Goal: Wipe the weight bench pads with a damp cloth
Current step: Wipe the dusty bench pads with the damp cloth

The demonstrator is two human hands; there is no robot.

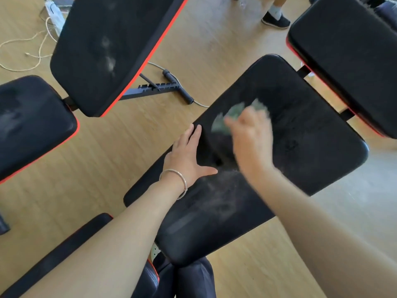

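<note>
A long black bench pad (300, 130) runs diagonally through the middle of the head view, with dusty smears near its lower end. My right hand (251, 136) is blurred by motion and presses a crumpled green cloth (229, 117) onto the pad's upper middle. My left hand (187, 155), a silver bangle on its wrist, lies flat with fingers spread on the pad's left edge, holding nothing.
Another bench's black, red-trimmed back pad (103, 50) and seat pad (28, 125) stand at the left, both dusty. A third pad (348, 50) is at the upper right. A white power strip (54, 15) and cord lie on the wooden floor; a person's shoe (276, 19) is at the top.
</note>
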